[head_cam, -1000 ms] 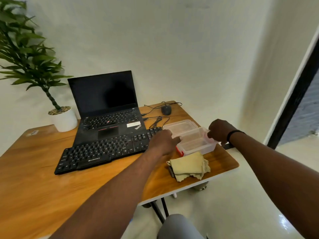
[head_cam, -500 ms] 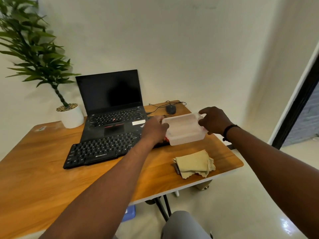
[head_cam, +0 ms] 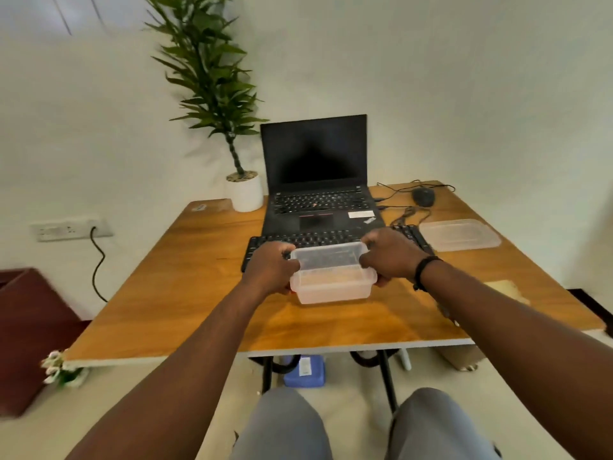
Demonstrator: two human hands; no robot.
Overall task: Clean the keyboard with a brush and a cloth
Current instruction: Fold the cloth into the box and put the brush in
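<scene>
I hold a clear plastic container (head_cam: 332, 280) between both hands above the front middle of the wooden table (head_cam: 185, 293). My left hand (head_cam: 269, 270) grips its left end and my right hand (head_cam: 389, 255) grips its right end. The black keyboard (head_cam: 311, 239) lies just behind the container, partly hidden by my hands and the box. A yellow cloth (head_cam: 506, 288) peeks out behind my right forearm near the table's right edge. No brush can be made out.
The container's clear lid (head_cam: 459, 234) lies at the right of the keyboard. An open black laptop (head_cam: 316, 180) stands behind it, with a mouse (head_cam: 423, 196) and cables at the back right. A potted plant (head_cam: 245, 192) stands at the back left.
Both hands lifted the container off the table's right side and carried it to the front middle, leaving its lid behind. The camera view swung to face the table squarely.
</scene>
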